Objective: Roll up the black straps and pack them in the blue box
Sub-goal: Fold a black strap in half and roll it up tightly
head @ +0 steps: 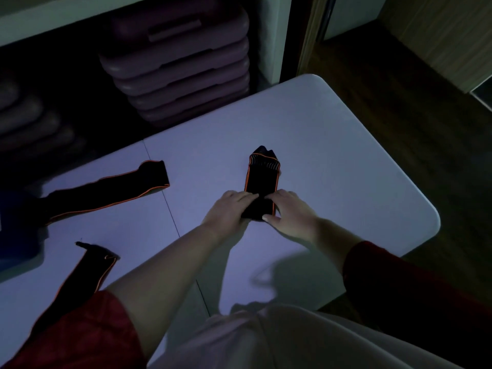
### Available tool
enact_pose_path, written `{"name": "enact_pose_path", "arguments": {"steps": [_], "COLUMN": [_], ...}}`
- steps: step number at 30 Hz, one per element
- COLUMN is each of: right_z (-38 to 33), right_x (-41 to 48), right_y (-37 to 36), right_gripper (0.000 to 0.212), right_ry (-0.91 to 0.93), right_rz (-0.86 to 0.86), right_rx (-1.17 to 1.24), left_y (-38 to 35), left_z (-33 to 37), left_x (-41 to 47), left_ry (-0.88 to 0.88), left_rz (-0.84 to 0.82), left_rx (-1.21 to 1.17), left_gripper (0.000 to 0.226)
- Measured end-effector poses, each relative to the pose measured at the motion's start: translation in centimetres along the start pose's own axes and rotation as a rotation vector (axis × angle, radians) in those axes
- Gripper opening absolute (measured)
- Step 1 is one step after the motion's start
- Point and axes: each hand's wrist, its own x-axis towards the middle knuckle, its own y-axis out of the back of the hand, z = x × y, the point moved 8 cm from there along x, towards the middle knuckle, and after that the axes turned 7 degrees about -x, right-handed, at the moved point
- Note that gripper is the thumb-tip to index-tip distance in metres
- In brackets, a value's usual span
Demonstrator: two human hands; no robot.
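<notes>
A black strap with orange edging [262, 179] lies lengthwise in the middle of the white table [332, 155]. Its near end is bunched into a small roll under my fingers. My left hand [229, 209] and my right hand [286, 209] both press on that rolled end, fingers curled over it. A second black strap [111, 193] lies flat to the left, its far end draped toward the dark blue box [18, 233] at the left edge. A third strap [87, 272] lies near the front left, partly hidden by my red sleeve.
Purple step platforms [181, 67] are stacked on a dark shelf behind the table. The table's rounded right corner [431, 217] borders a dark wooden floor [399, 115]. The scene is dim.
</notes>
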Motion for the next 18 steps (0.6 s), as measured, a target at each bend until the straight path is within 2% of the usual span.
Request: {"name": "enact_pose_path", "arguments": {"steps": [3,5,8,11,14,16,18], "right_z": [-0.1,0.1,1.1,1.9,2.3,2.3,2.3], "right_x": [0.0,-0.4,-0.2,0.6,1.3,1.9,2.6], "right_y": [0.3,0.3,-0.1,0.3,1.6,2.1,2.5], "right_gripper": [0.050,0.060,0.059,0.049,0.043,0.040,0.034], "right_ry": [0.005,0.018,0.004,-0.050,-0.122,-0.169,-0.220], "right_rz": [0.022,0.044,0.069,0.090,0.147,0.165,0.189], "right_rx": [0.103,0.170,0.169,0.178,0.232,0.271,0.316], "left_y": [1.2,1.6,2.0,2.5,2.5,2.7,3.1], "left_z": [0.2,0.4,1.2,0.5,-0.8,-1.0,-1.0], "left_x": [0.9,1.4,1.9,1.7,1.3,1.7,2.2], "left_ry": [0.039,0.069,0.065,0.149,0.313,0.357,0.383], "left_rz": [-0.047,-0.121,-0.149,-0.031,0.107,0.181,0.261], "left_rx": [-0.036,-0.111,-0.227,-0.387,-0.575,-0.567,-0.490], "left_gripper": [0.060,0.053,0.046,0.047,0.042,0.038,0.046]}}
